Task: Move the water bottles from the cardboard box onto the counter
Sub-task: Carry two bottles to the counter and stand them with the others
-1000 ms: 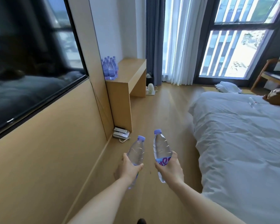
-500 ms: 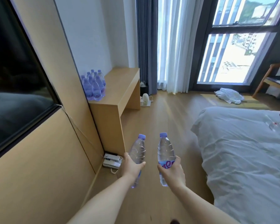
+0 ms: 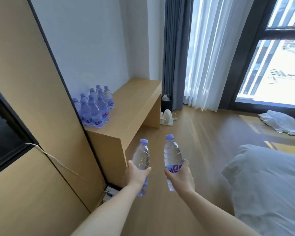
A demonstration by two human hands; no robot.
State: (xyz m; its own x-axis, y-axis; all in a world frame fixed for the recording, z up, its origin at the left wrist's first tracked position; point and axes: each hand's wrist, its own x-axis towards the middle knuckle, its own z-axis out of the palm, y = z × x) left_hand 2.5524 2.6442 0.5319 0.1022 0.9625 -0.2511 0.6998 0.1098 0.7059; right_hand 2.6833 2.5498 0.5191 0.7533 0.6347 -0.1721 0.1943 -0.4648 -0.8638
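Observation:
My left hand (image 3: pixel 137 173) grips a clear water bottle (image 3: pixel 141 155) with a purple cap, held upright over the floor. My right hand (image 3: pixel 180 176) grips a second bottle (image 3: pixel 172 154) with a purple label, also upright. Both bottles hang in front of the near end of the wooden counter (image 3: pixel 134 106). Several purple-capped bottles (image 3: pixel 95 108) stand clustered on the counter's left rear corner against the wall. The cardboard box is out of view.
A bed with grey bedding (image 3: pixel 271 184) fills the right side. A telephone (image 3: pixel 110 193) lies on the floor beside the counter's base. A kettle (image 3: pixel 167 115) sits on the floor past the counter. White cloth (image 3: pixel 279 122) lies near the window.
The view has moved closer to the counter, which now looks larger and nearer. Both hands still hold their bottles, carried forward toward the counter's near end.

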